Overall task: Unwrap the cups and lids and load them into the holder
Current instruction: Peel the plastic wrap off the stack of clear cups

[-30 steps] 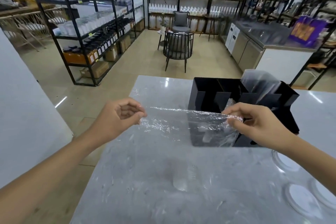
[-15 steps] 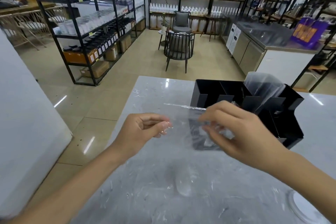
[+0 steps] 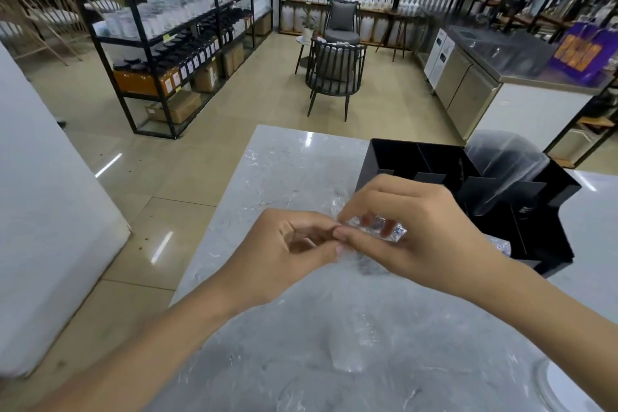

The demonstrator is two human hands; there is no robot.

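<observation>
Just before the black holder (image 3: 394,157), both hands pinched crumpled clear wrap (image 3: 374,227) between them: left hand (image 3: 287,244), right hand (image 3: 424,227). One wrapped stack (image 3: 501,160) stood in the holder (other compartments looked empty), so loading seemed barely begun.

A grey marbled counter (image 3: 284,170) carried a black holder (image 3: 394,160). A clear lid (image 3: 568,388) lay near its right edge

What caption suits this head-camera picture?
Both hands, left and right, pinch crumpled plastic wrap above a marble table, beside a black holder.
</observation>
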